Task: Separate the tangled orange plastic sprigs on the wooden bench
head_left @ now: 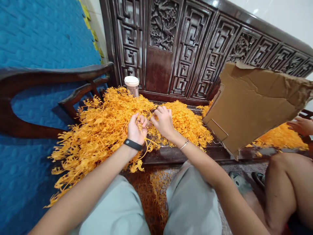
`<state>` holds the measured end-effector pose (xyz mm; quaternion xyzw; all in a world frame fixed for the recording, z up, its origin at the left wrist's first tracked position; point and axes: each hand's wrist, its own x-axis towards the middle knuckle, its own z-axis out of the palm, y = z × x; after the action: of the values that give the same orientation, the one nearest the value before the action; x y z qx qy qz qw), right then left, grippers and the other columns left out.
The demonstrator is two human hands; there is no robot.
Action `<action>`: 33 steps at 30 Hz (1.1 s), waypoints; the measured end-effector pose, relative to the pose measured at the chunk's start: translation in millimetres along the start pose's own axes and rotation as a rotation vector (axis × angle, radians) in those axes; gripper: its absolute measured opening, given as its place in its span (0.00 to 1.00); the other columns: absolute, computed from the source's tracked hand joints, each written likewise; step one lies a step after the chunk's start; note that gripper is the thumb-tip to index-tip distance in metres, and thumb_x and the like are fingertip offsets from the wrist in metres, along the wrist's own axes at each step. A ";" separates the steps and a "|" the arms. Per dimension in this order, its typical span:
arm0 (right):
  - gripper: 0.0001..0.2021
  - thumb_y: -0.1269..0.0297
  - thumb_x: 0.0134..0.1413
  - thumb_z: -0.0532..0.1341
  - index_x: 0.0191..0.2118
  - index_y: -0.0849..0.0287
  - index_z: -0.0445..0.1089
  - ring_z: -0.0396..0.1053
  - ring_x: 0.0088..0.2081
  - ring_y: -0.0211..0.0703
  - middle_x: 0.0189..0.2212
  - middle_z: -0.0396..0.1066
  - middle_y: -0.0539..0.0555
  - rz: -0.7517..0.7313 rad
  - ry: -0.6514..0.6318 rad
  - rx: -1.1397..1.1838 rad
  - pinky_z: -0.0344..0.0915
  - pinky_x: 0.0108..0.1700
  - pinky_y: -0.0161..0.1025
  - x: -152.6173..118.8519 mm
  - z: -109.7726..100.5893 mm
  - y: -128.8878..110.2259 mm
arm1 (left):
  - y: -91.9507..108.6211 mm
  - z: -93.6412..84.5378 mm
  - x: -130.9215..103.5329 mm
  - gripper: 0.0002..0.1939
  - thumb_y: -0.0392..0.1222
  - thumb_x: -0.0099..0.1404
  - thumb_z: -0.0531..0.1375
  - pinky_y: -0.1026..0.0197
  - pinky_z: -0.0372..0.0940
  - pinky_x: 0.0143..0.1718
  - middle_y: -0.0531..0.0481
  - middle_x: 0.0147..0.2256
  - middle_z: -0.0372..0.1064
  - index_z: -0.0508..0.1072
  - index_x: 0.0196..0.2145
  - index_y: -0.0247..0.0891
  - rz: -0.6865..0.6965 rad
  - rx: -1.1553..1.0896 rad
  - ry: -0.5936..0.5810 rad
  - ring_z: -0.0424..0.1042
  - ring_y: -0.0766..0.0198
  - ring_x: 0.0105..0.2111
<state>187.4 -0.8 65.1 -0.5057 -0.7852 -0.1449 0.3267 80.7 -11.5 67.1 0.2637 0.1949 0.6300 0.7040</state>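
Observation:
My left hand [138,129], with a black band on its wrist, is closed on an orange plastic sprig [146,143]. The sprig's thin stems hang below the palm and end in small flower-like tips. Close beside it, my right hand [163,122] has its fingers bent together; whatever lies between them is too small to make out. A large heap of orange plastic sprigs [97,130] spreads under and left of my left hand. Behind my right hand lies a second pile of orange pieces [186,120] on the dark wooden bench [168,156].
A white-lidded cup [132,85] stands behind the heap, against the carved backrest [160,70]. At right a cardboard sheet [254,104] stands tilted on the bench. Beyond it are another person's hand [302,125] and more orange pieces [281,138]. Orange scraps [151,192] litter the floor.

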 end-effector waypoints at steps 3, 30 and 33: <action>0.08 0.70 0.53 0.51 0.25 0.60 0.61 0.56 0.38 0.44 0.30 0.61 0.54 0.020 0.022 0.049 0.50 0.40 0.42 6.0 -2.4 -3.1 | 4.4 4.7 -1.3 0.25 0.40 0.64 0.41 0.67 0.53 0.20 0.55 0.08 0.44 0.52 0.10 0.37 0.022 0.008 -0.021 0.48 0.72 0.13; 0.08 0.69 0.44 0.55 0.34 0.63 0.64 0.62 0.38 0.44 0.36 0.67 0.59 0.468 0.312 0.145 0.57 0.42 0.41 2.3 -16.7 116.4 | -5.5 -2.8 -65.3 0.07 0.36 0.56 0.53 0.59 0.64 0.35 0.45 0.31 0.69 0.70 0.28 0.33 -0.268 0.069 -0.142 0.68 0.62 0.34; 0.09 0.62 0.49 0.54 0.28 0.62 0.66 0.65 0.32 0.40 0.28 0.69 0.55 0.357 0.159 0.526 0.60 0.37 0.38 -0.8 -29.4 82.9 | -2.2 -5.3 -60.6 0.06 0.33 0.55 0.54 0.60 0.64 0.36 0.46 0.33 0.70 0.70 0.29 0.34 -0.236 0.105 -0.111 0.68 0.62 0.36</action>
<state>272.2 19.3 78.0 -0.5206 -0.6668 0.0834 0.5267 71.3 -70.9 58.1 0.3098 0.2180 0.5162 0.7681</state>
